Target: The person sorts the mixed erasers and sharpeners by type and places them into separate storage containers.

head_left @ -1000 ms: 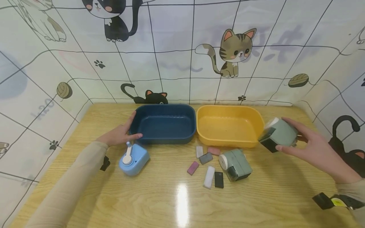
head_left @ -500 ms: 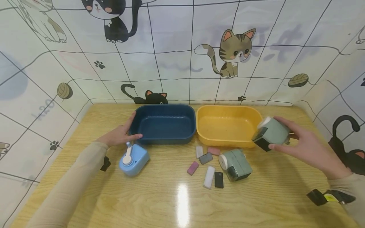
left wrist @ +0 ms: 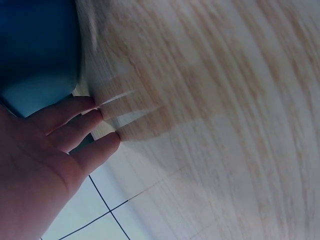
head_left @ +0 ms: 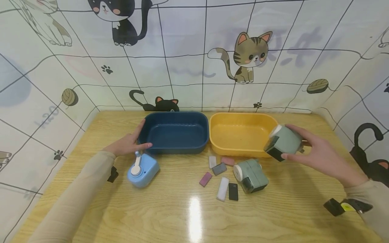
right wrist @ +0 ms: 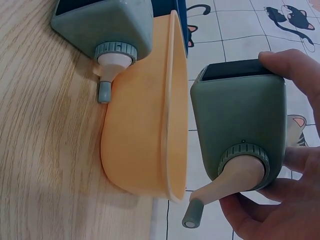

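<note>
Movement is mostly happening on the right: versus a second ago, the right hand (head_left: pixel 323 157) is bringing its green crank gadget (head_left: pixel 287 140) closer to the yellow tray (head_left: pixel 240 151), now overlapping its 3 o'clock end in the head view. Those fingers are gripping the gadget, and it's hanging above rim height, so imo it's still being carried, not placed. Left hand (head_left: pixel 127 143) isn't budging, fingers spreading wide at the blue tray's (head_left: pixel 173 150) 9 o'clock end. Second green gadget (head_left: pixel 254 177) is sitting at yellow's 6 o'clock, small blocks (head_left: pixel 219 169) are lying around 7, blue gadget (head_left: pixel 148 168) is sitting at blue's 7, none moving.
</note>
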`<state>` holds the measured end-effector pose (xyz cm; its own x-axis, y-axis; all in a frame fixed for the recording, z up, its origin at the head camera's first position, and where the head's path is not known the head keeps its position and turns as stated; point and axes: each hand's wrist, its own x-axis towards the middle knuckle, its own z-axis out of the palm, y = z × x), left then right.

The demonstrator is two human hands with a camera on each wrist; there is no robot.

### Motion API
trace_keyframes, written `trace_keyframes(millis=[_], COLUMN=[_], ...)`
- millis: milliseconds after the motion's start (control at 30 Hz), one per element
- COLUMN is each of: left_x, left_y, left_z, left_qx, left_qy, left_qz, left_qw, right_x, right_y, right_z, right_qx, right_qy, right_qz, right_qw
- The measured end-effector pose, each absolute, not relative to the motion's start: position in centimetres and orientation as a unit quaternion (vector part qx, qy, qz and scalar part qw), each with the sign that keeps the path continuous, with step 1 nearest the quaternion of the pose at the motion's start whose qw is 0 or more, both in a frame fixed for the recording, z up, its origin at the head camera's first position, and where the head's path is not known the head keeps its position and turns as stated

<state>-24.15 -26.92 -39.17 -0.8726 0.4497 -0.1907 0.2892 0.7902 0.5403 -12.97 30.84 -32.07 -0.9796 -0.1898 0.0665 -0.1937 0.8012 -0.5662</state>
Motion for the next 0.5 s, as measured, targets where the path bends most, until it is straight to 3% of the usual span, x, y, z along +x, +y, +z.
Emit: trace_keyframes(millis=[500], left_x=[-24.15], left_y=[-26.96], left_z=[-39.16], left_qx=[0.198], left_qy=[0.934], left_qz=[0.255], left_qw=[0.156], right_x=[-13.77], right_y=[29.86], right_z=[-31.77], right_qx=[0.124], right_qy=[-0.946], right_qz=[0.300], right_qw=[-0.001])
